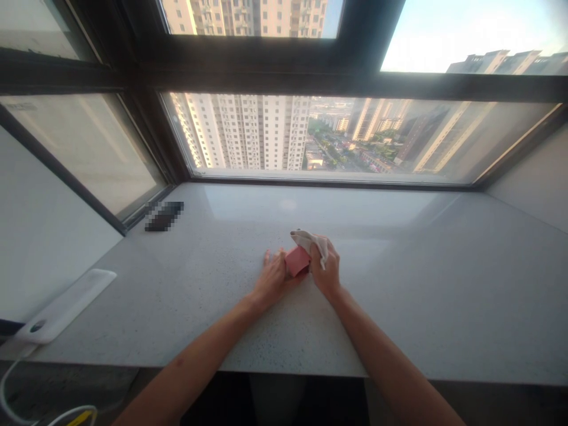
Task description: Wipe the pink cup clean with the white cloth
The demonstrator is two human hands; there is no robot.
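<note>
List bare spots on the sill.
Bare: sill between right hand and right wall; also between both hands and front window. Crowded: centre, with left hand, pink block, cloth; left side, with white corded device, dark pixelated item.

We cannot make out the dark object (164, 217) on the left (blocky pixels cover it). The cloth (306, 238) hides some of the right hand's (327, 272) fingers, and together they conceal one end of the pink block (297, 261). The bottom edge cuts off both forearms (386, 355) and a yellow piece (81, 419) we cannot identify.
</note>
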